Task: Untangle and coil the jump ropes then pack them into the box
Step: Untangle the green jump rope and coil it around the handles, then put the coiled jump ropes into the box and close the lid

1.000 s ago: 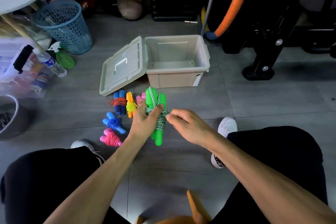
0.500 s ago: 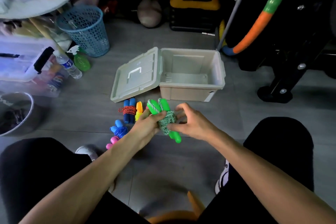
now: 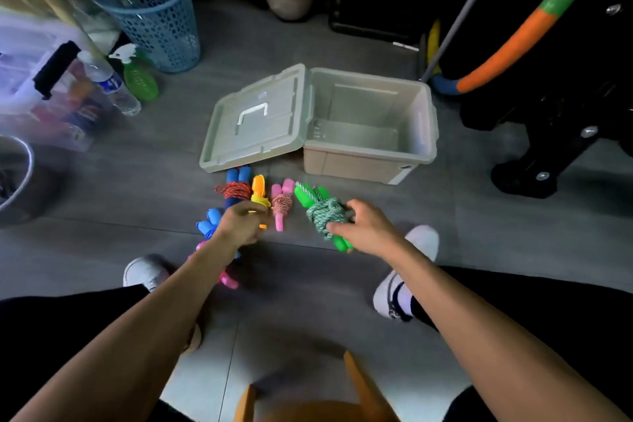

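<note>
Green rope (image 3: 323, 212): coiled bundle, two green handles side by side, cord wound round the middle. Held just above the floor, near side of the box.
Long axis: runs far-left to near-right, handle tips pointing toward the box front.
Box (image 3: 424, 147): beige plastic, rectangular, smooth walls, nothing seen inside. Lies far and slightly right of the bundle. Lid (image 3: 257, 123) swung open to the left, white handle on it.
Right hand (image 3: 363, 228): fingers curled round the green rope at the wrap and the near handle ends. Nearer hand to the box.
Left hand (image 3: 241, 223): over the yellow rope (image 3: 259, 193), fingers curled; whether it grips that rope I cannot tell, view blurred.
Other ropes: red-corded blue-handled (image 3: 236, 187), pink (image 3: 282, 204), blue (image 3: 209, 223), all bundled, in a row on the floor left of the green one; another pink bundle nearer, mostly hidden by the left arm.
Materials: handles glossy moulded plastic, rounded ends; cords braided, flecked, soft.
Next move (judgement): short carry far-right, over the near wall.
</note>
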